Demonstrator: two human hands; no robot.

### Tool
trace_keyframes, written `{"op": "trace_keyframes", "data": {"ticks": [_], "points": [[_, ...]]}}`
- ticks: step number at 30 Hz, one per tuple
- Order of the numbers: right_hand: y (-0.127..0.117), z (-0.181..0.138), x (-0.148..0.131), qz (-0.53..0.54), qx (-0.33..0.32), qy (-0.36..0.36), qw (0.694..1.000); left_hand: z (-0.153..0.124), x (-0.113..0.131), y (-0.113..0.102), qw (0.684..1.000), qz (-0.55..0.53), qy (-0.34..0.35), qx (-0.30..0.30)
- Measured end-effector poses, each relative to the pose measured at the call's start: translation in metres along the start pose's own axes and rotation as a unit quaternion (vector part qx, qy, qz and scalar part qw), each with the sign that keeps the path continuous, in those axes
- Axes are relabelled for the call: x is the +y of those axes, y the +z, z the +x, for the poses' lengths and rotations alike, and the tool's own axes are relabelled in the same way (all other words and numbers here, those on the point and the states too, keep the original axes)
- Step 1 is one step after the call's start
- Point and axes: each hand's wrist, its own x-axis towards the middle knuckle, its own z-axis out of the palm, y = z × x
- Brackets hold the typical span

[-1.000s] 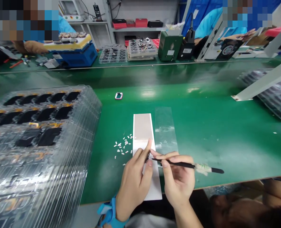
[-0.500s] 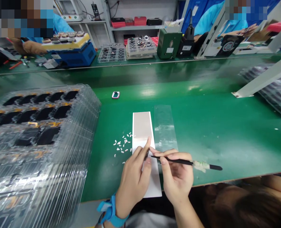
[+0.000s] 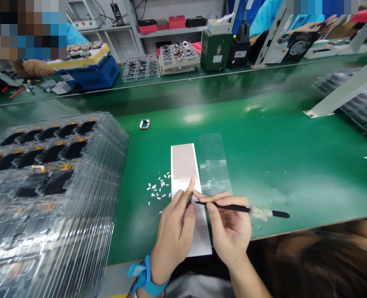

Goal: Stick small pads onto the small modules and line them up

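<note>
Nearest, a blue wrist strap (image 3: 144, 276) is sitting on the left hand (image 3: 174, 231), which is lying over the near half of a white strip (image 3: 183, 162), a flat, matte, narrow rectangle. Forefinger and thumb are drawing together at the strip's right edge; can't tell if they're pinching anything. The right hand (image 3: 233, 236) is gripping thin black tweezers (image 3: 229, 207), held almost flat, with the tip meeting the left fingertips over the strip. A pale tape wrap is showing near the tail end.

Judging by this, the step in hand is lifting a tiny piece off the strip with the tweezer tip. The next move is calling for a fine, steady tip and the strip held down flat so it isn't sliding.

Just left of the strip, small white bits (image 3: 159, 189) are lying scattered, oval and loose. Just right of it, a clear film (image 3: 214, 161) is lying flat, glossy and see-through. All of this is resting on the green bench mat (image 3: 279, 165), smooth and shining under the lights.

Left, a stack of clear plastic trays (image 3: 87, 215) is standing, ribbed and shiny, with black parts (image 3: 51, 182) sitting in the pockets. Farther out, a small pink-rimmed piece (image 3: 145, 123) is lying alone. Far right, a grey metal bracket (image 3: 344, 93) is slanting over more trays. At the far edge, a blue fixture (image 3: 92, 76) and a green box (image 3: 214, 50) are standing.
</note>
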Motion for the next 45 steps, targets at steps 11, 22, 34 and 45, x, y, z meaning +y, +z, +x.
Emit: {"op": "trace_keyframes", "data": {"ticks": [11,22,34,45], "points": [[-0.0003,-0.0002,0.0017,0.011,0.000,-0.005,1.000,-0.0007,0.0008,-0.0001,1.000,-0.010,-0.003,-0.004],[0.0001,0.0016,0.0008,0.018,0.007,-0.004,1.000,-0.0008,-0.0004,0.0011,1.000,0.005,0.007,-0.003],[0.0000,0.0010,-0.0007,0.003,0.013,-0.003,1.000,-0.0016,-0.0003,0.0016,1.000,-0.001,0.003,-0.005],[-0.0008,-0.0008,0.0016,0.004,0.019,0.002,1.000,-0.0008,0.0010,0.0013,1.000,-0.008,0.003,-0.007]]}}
